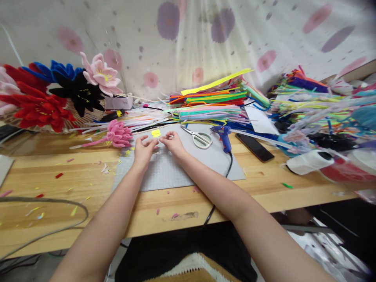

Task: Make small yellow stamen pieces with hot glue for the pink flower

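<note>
Both my hands meet over the grey cutting mat (182, 172) on the wooden table. My left hand (143, 148) and my right hand (173, 143) have their fingers pinched together on a thin white pipe cleaner (160, 138) held between them. A small yellow piece (156, 133) lies just beyond my fingertips. A pink pipe-cleaner flower (117, 135) lies to the left of my left hand.
Scissors (199, 138) and a blue glue gun (223, 135) lie right of my hands, then a black phone (254, 147). Stacks of coloured pipe cleaners (214, 102) fill the back. Finished red, black and pink flowers (53, 98) stand at the left. A white roll (308, 161) sits at right.
</note>
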`<state>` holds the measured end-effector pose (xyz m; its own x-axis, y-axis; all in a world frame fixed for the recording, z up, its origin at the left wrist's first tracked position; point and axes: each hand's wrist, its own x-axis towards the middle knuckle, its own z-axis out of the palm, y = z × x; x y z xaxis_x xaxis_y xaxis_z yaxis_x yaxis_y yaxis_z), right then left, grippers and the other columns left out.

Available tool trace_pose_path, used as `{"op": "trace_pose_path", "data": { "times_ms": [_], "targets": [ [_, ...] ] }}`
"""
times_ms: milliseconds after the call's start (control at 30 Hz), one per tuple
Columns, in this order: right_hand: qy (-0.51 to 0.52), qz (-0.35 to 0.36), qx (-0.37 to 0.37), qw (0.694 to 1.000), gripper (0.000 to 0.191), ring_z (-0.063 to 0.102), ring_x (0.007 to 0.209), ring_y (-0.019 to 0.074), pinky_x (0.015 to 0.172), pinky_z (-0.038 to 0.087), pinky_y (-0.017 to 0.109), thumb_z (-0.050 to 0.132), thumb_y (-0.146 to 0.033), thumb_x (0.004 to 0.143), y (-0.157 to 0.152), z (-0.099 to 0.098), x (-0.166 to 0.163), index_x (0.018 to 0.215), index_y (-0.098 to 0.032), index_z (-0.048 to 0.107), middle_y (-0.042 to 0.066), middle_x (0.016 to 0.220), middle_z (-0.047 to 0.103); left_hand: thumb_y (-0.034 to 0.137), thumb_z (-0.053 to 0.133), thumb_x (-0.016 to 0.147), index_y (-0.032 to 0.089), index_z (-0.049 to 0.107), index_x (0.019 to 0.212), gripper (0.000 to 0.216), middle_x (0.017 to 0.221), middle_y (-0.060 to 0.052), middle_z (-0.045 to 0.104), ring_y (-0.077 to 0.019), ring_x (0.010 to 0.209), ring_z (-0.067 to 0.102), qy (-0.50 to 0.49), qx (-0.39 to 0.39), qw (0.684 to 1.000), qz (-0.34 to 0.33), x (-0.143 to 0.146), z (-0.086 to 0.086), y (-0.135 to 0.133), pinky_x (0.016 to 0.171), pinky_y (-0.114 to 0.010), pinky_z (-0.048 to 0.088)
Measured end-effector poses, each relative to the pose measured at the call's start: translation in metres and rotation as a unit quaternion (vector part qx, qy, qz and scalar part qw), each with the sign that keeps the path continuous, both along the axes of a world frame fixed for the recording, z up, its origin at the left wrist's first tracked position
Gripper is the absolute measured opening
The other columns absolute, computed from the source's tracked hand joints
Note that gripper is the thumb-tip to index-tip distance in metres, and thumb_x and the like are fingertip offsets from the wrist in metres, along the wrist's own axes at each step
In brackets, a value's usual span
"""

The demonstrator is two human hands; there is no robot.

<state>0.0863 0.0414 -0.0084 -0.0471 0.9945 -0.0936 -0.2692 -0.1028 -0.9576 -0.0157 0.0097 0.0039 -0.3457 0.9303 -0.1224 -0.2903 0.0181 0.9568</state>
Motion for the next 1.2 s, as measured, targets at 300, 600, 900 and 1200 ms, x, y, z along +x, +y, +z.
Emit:
{"op": "trace_pose_path", "data": {
  "times_ms": [300, 600, 900, 1200],
  "targets": [
    [-0.108, 0.062, 0.092, 0.988, 0.03, 0.056, 0.064, 0.0077, 0.071, 0.045, 0.026, 0.06, -0.016, 0.065, 0.0, -0.002, 0.005, 0.08, -0.022, 0.035, -0.008, 0.068, 0.057, 0.018, 0.069, 0.061, 0.019, 0.04, 0.102, 0.05, 0.071, 0.001, 0.065, -0.0129, 0.063, 0.064, 0.163, 0.056, 0.985, 0.027, -0.006, -0.009, 0.0, 0.066, -0.029, 0.053],
    [-0.347, 0.071, 0.234, 0.905, 0.035, 0.056, 0.065, 0.0103, 0.065, 0.044, 0.026, 0.063, -0.031, 0.067, -0.009, 0.021, 0.004, 0.091, -0.023, 0.039, -0.004, 0.079, 0.059, 0.015, 0.06, 0.066, 0.021, 0.034, 0.118, 0.058, 0.083, 0.001, 0.07, -0.0143, 0.068, 0.065, 0.487, 0.05, 0.871, 0.037, -0.005, 0.003, -0.012, 0.065, -0.026, 0.045],
    [-0.315, 0.039, 0.165, 0.934, 0.023, 0.059, 0.066, 0.0111, 0.068, 0.046, 0.027, 0.057, -0.018, 0.069, 0.002, 0.009, 0.01, 0.086, -0.023, 0.041, -0.007, 0.066, 0.058, 0.024, 0.06, 0.07, 0.022, 0.036, 0.121, 0.057, 0.084, 0.0, 0.069, -0.0159, 0.071, 0.064, 0.545, 0.035, 0.837, -0.018, -0.021, 0.01, -0.007, 0.065, -0.026, 0.043],
    [-0.34, 0.011, 0.183, 0.922, 0.017, 0.055, 0.064, 0.0107, 0.068, 0.042, 0.027, 0.054, -0.019, 0.068, 0.011, 0.006, 0.036, 0.082, -0.022, 0.044, -0.006, 0.068, 0.056, 0.023, 0.062, 0.068, 0.026, 0.041, 0.123, 0.059, 0.086, -0.001, 0.071, -0.0222, 0.088, 0.063, 0.639, -0.022, 0.764, -0.087, -0.035, 0.01, -0.004, 0.076, -0.031, 0.042]
  ]
}}
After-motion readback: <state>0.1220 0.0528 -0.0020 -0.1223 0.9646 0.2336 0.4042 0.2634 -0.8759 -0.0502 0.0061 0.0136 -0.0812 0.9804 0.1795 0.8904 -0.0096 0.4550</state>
